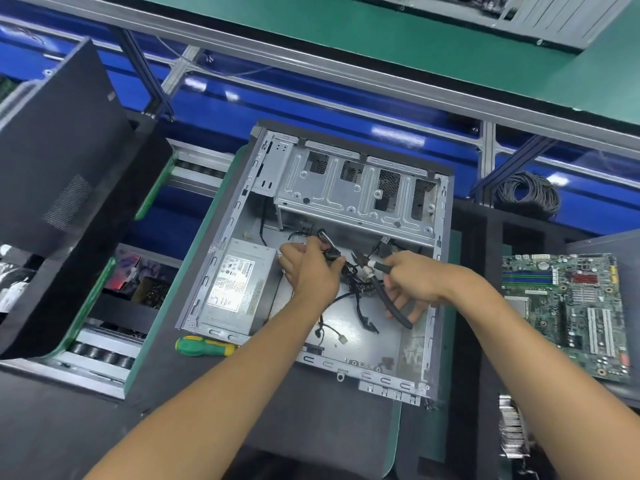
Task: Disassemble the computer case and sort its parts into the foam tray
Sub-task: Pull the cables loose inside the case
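Head view: nearest the camera, two bare forearms reach forward over a dark mat (104,427) into the computer case (221,265), which lies open on its side at the centre of the bench. A green-and-yellow screwdriver (204,346) lies just beside the case's near left corner. Inside the case, the left hand (308,271) has its fingers curled round a bundle of black cables (353,289). The right hand (415,282) grips the black handles of a pair of cutters (384,292), whose head sits at the cable bundle. The power supply (235,285) remains mounted at the case's left wall. To the right, a motherboard (568,313) lies flat on a dark foam tray (485,341), well apart from the case. At far left a black side panel (59,161) stands tilted. Beyond, a coil of cable (528,194) rests by the blue rail.
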A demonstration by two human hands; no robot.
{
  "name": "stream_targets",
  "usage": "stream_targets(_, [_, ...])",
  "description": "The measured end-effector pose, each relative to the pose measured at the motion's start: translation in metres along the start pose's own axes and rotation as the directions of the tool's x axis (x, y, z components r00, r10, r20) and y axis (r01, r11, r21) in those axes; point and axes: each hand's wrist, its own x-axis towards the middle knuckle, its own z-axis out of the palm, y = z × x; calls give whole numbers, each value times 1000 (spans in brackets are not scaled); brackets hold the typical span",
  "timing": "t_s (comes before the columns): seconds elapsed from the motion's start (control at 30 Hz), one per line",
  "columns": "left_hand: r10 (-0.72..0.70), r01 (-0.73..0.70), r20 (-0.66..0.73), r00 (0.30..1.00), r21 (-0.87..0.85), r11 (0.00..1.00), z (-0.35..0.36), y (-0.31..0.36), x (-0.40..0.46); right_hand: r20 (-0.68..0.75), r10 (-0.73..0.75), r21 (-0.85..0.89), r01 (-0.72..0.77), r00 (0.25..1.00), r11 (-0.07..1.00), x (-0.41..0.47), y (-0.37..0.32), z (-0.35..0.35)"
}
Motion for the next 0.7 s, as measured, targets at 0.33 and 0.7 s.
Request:
stream_targets(0.33, [-99,169,140,985,-686,708,-13,0,4,40,-97,35,96,994,995,-10,-1,-5])
stream_targets(0.7, [-28,326,372,928,-771,546,-46,-19,-5,207,-135,69,123,969,990,-34,-16,6])
